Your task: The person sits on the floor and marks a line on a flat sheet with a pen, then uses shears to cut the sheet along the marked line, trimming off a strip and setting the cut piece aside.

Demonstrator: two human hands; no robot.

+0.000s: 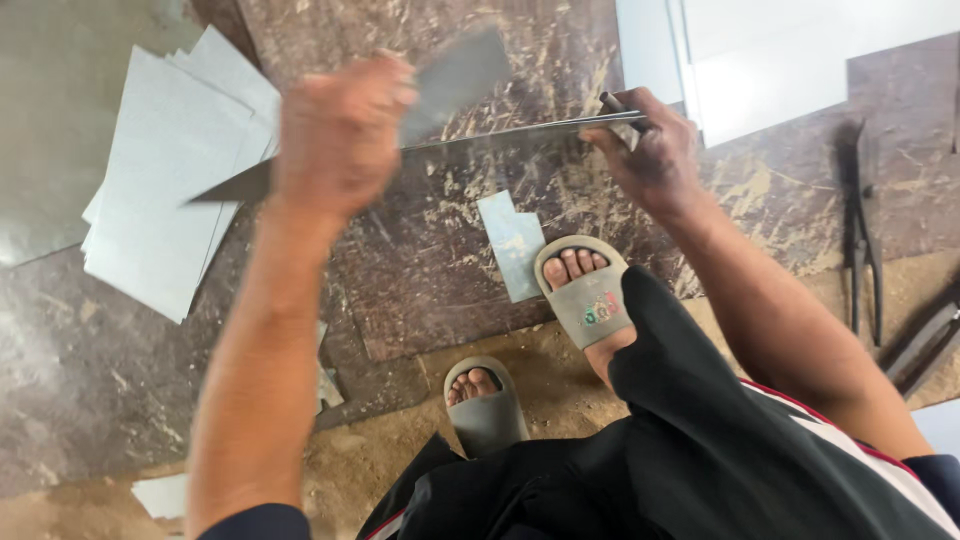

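Note:
My left hand grips a thin grey metal sheet, seen nearly edge-on, with one corner rising above the hand. At the sheet's right end my right hand is closed on it, and a thin dark rod-like tool sticks out of that fist. The sheet hangs above a scratched brown floor plate. Below it, a small notched metal offcut lies against my grey sandal.
A stack of cut grey metal sheets lies at the left. Long black tin snips rest on the floor at the right, with dark bars beside them. A large pale sheet covers the top right. My other sandal stands on the dirt.

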